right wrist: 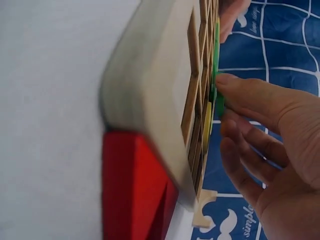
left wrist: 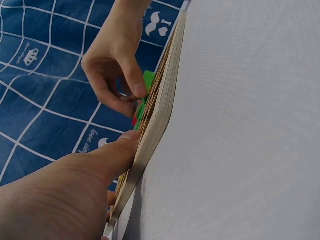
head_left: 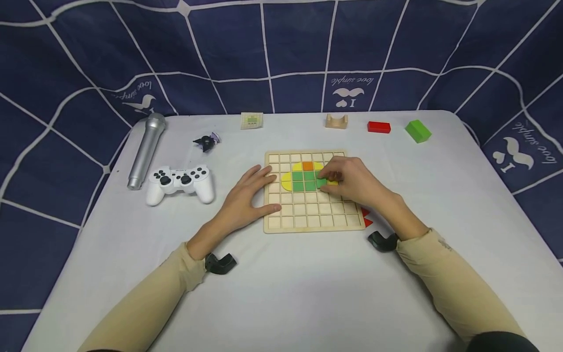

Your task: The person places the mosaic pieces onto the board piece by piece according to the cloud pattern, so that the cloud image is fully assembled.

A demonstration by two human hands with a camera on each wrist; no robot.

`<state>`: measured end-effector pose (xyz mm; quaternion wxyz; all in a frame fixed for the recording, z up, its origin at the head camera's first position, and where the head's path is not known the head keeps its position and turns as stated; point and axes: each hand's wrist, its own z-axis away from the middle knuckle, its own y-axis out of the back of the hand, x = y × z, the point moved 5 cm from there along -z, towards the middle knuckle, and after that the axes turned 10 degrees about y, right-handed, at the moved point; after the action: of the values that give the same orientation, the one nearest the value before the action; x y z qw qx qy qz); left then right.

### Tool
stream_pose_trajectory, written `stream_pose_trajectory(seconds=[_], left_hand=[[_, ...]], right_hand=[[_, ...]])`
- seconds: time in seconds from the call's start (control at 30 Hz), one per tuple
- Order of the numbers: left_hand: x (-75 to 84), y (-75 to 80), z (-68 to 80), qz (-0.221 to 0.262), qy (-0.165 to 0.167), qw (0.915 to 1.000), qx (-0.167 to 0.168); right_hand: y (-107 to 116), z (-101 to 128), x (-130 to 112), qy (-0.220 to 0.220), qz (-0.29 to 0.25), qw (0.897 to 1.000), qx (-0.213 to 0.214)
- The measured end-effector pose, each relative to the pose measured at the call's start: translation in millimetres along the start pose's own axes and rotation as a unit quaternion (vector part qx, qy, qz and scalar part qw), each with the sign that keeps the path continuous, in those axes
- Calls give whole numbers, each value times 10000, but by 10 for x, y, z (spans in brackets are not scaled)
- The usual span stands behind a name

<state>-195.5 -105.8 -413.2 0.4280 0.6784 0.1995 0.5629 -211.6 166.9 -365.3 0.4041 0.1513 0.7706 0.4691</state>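
Observation:
A square wooden grid board (head_left: 314,223) lies flat on the white table. My left hand (head_left: 241,201) rests on its left edge, fingers spread and thumb on the near-left part. Over the board's right half, my right hand (head_left: 355,182) pinches a small green tile (right wrist: 220,103) between thumb and fingers, right at the grid surface. Several green tiles (head_left: 298,186) fill cells left of those fingertips. An orange tile (head_left: 307,166) sits above them, and rounded yellow pieces (head_left: 286,182) flank the group. My right fingers partly cover the yellow on the right.
Red triangular pieces (head_left: 367,218) lie against the board's right edge. To the left are a white game controller (head_left: 180,183), a silver microphone (head_left: 147,149) and a small black figure (head_left: 206,142). Along the back stand a card (head_left: 252,121), wooden arch (head_left: 336,121), red block (head_left: 378,127) and green block (head_left: 418,131).

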Motion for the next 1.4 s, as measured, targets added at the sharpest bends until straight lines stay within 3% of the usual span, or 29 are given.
stream_pose_trajectory(seconds=[0.13, 0.47, 0.67, 1.07, 1.4], left_hand=[[3, -5, -9, -39, -13, 10000, -16], [-23, -3, -9, -17, -16, 10000, -7], [-26, -6, 2, 79, -31, 10000, 12], [-12, -14, -13, 81, -37, 10000, -13], [-28, -3, -16, 71, -37, 10000, 6]], right_hand=[[9, 49, -11, 5, 28, 10000, -22], [25, 205, -124, 550, 414, 9974, -206], [172, 388, -62, 121, 172, 9998, -18], [502, 1009, 319, -1036, 169, 9942, 251], [402, 1089, 369, -958, 342, 9943, 318]])
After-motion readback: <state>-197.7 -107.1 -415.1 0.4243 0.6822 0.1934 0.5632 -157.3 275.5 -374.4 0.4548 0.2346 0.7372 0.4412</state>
